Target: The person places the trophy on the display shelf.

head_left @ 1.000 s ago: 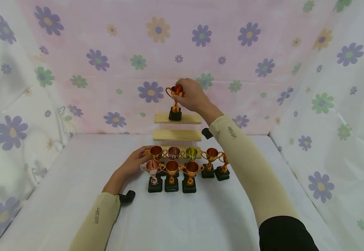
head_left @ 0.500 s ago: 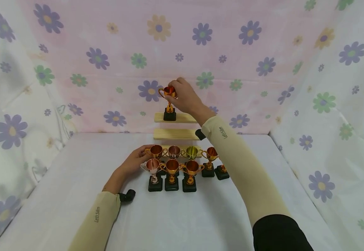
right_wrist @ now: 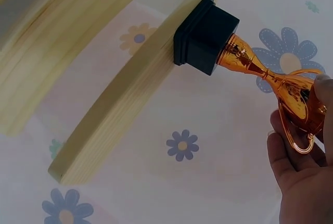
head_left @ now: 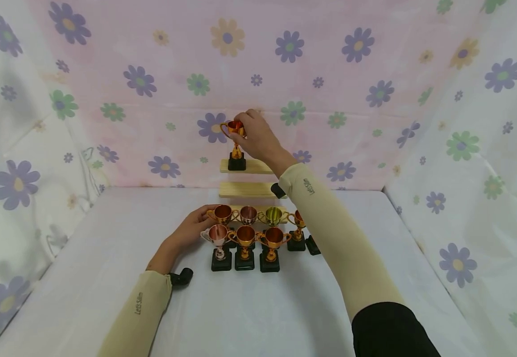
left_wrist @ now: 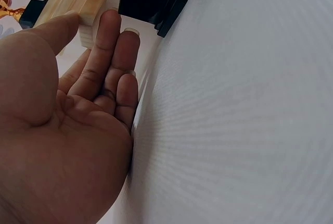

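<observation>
My right hand (head_left: 260, 136) grips the cup of an orange-gold trophy (head_left: 237, 161) at the left part of the top step (head_left: 258, 166) of a wooden stand. In the right wrist view, the trophy's black base (right_wrist: 207, 36) meets the board near its end. My left hand (head_left: 189, 230) lies low on the table at the stand's left side, fingers nearly straight. In the left wrist view, its thumb touches the end of a wooden board (left_wrist: 88, 0). A copper trophy (head_left: 223, 214) stands beside its fingertips, partly hiding them in the head view.
In front of the stand are a dark copper trophy (head_left: 248, 215), a yellow-gold trophy (head_left: 273, 216) and a front row with a silver-pink trophy (head_left: 218, 235). Further right stands a gold trophy (head_left: 296, 243); my sleeve (head_left: 329, 228) hides most of one beside it. Floral cloth hangs behind.
My right hand has carried the trophy left along the top step, toward its left end. The left hand stays in place.
</observation>
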A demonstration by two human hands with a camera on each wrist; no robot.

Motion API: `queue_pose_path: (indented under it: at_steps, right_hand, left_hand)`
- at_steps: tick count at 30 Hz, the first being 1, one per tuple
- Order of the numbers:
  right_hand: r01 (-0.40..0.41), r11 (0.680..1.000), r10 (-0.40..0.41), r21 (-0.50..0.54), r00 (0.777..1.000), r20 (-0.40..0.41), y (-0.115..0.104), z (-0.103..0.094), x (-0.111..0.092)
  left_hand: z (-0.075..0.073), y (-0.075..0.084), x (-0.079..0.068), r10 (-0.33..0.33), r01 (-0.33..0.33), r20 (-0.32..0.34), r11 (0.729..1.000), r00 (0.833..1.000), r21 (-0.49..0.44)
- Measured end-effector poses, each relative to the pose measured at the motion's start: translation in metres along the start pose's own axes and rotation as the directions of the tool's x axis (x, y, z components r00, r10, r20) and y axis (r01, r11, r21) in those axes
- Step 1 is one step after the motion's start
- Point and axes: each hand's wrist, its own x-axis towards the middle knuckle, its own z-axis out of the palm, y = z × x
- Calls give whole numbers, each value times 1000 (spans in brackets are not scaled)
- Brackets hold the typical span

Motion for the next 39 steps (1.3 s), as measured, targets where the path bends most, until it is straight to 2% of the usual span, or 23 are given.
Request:
queue_pose_path:
  at_steps: [8,19,26,32,39]
  right_hand:
    - [-32,999,32,18,999,-16,1,5,2]
    - [-25,999,26,32,998,-49,2,8,2]
    - [-3,1000,2,-23,998,-62,1,10,2]
    - [31,995,-39,-97,996,-77,2,9,-2]
    - [32,987,-49,-154,993,-105,3,5,-3]
  left_hand:
    - [2,2,2,-28,28,-6,999,1000,20]
    - [3,1,4,-19,19,-1,1000,1000,10]
    - [1,-2,3,6,-6,-3,1000,1000,11]
    - [1,-2,3,20,-19,12,999,1000,-31]
    - [0,-3,4,21,-21,11,1000,1000,-13]
